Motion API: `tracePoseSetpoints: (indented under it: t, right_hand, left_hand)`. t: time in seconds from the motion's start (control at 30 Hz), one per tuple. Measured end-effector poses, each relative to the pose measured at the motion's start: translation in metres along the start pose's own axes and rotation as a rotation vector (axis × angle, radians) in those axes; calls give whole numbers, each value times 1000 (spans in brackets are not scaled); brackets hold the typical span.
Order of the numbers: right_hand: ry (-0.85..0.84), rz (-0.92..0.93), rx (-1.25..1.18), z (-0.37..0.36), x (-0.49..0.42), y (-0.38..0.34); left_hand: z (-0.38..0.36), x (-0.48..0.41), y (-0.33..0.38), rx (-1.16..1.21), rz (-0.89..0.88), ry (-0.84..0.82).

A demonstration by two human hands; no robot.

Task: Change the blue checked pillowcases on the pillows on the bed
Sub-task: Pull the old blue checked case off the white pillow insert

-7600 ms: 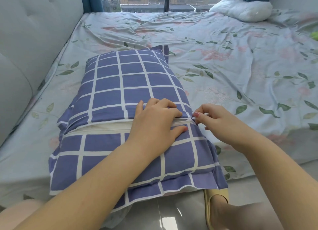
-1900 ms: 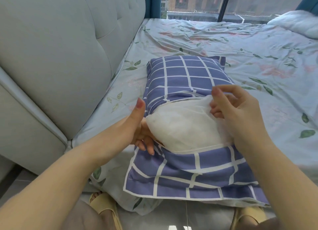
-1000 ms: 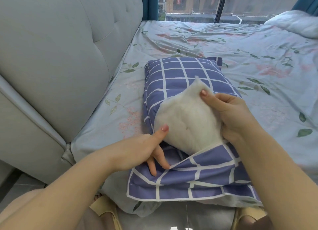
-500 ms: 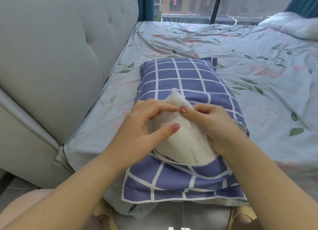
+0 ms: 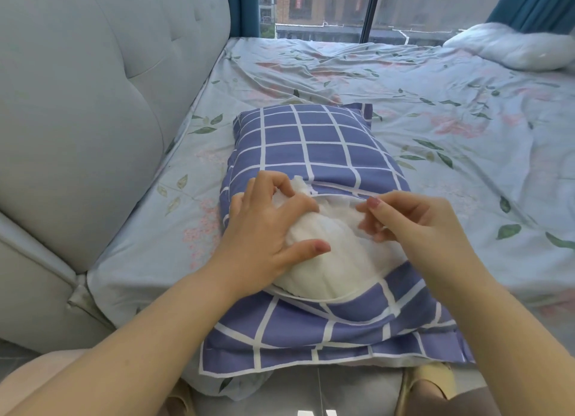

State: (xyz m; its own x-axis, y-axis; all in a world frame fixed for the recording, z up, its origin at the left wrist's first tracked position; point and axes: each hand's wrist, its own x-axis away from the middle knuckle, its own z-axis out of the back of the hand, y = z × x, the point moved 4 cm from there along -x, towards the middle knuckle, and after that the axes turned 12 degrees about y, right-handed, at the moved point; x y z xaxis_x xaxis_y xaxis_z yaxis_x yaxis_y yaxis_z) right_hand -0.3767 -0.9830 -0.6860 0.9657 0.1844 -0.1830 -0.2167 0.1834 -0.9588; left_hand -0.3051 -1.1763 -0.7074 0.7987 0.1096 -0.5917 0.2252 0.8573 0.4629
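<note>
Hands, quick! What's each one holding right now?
Left hand: grips the white pillow.
Right hand: pinches the same white pillow.

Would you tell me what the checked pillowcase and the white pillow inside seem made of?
Pillowcase: thin woven fabric, likely cotton, matte; it creases and folds softly. Pillow: white, slightly fuzzy cover over soft filling; it dents under the left hand.

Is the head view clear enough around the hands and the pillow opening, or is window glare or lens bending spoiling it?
Head view: left hand, right hand and white pillow insert are sharp, in even daylight with soft shadows; the window gives no glare; wide-angle bending curves the headboard.
</note>
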Motion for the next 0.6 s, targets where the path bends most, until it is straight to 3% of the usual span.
tracePoseSetpoints:
  t: [0.23,0.43,0.6]
  right_hand:
    - [-367,114,280,12,10,12]
    - [-441,238,463,16,13,16]
    - [-363,275,562,16,12,15]
  left_hand:
    - [-2,-8,2,-13,-73,155]
    - [5,-15,-6,98,138,208]
    - [21,-21,-13,215,342,298]
